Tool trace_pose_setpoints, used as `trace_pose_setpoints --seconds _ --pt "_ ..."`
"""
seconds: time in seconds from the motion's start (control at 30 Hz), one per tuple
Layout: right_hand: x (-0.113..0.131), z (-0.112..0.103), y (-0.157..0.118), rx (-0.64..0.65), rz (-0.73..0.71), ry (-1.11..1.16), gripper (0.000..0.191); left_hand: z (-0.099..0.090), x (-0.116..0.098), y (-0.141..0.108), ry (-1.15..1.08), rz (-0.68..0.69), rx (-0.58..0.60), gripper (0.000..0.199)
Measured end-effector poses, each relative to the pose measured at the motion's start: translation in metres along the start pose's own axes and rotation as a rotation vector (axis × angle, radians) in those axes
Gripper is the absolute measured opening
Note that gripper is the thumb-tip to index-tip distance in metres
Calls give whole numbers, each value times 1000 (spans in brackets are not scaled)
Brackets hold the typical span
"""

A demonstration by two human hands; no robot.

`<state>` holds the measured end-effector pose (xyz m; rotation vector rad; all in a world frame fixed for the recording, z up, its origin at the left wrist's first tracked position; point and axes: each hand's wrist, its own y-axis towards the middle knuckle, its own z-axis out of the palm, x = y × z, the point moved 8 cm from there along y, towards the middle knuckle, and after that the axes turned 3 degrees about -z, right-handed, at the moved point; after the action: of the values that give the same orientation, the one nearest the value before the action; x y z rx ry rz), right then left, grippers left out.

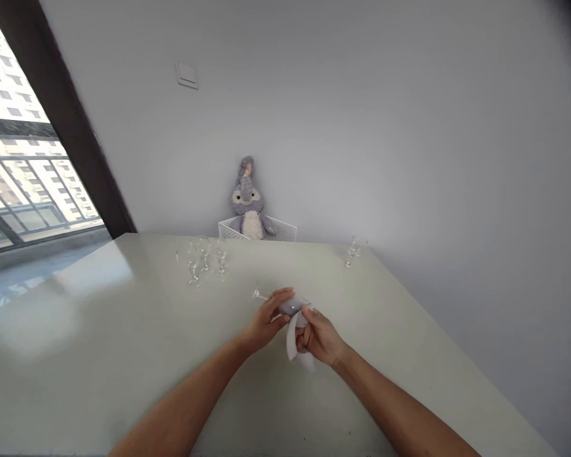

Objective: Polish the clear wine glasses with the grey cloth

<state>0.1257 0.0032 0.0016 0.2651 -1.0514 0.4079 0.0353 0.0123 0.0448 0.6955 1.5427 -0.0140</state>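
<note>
Near the middle of the pale table, my left hand (pixel 268 321) is wrapped round the bowl of a clear stemmed glass (pixel 292 305). The glass lies on its side in the air, its foot pointing left and its rim to the right. My right hand (pixel 318 335) pinches a white cloth (pixel 292 337) at the rim, and part of the cloth appears to be inside the bowl. The cloth's lower end hangs below my fingers.
Several clear stemmed glasses (pixel 193 263) stand at the back left of the table (pixel 162 355). Another glass (pixel 353 251) stands at the back right. Behind the table's far edge, a grey plush toy (pixel 252 223) sits in a white basket (pixel 289 233) against the wall.
</note>
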Motion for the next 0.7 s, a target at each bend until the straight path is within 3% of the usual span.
trace_pose_setpoints --seconds 0.1,0.23,0.3,0.4,0.5,0.57,0.63,0.7 --pt "2 2 -3 -9 -87 -395 38 -4 13 1 67 -139 -47 47" --pt "18 13 -11 -63 -348 -994 29 -6 37 -2 -38 -410 -83 52" --pt "18 11 -9 -65 -313 -957 29 -5 39 -3 -89 -438 -70 54" --pt "9 -3 -3 -94 -80 -478 35 0 27 -1 -138 -343 2 46" --pt "5 -8 -1 -131 4 -67 36 3 14 -1 -110 -227 50 51" --pt "3 -5 -2 -114 13 -79 35 -1 12 -1 -34 -204 25 49" --pt "0 -1 -4 -88 -10 -294 32 -5 17 -1 36 -229 -2 47" --pt "4 3 -7 -99 -120 -571 28 -8 22 -2 79 -258 -7 46"
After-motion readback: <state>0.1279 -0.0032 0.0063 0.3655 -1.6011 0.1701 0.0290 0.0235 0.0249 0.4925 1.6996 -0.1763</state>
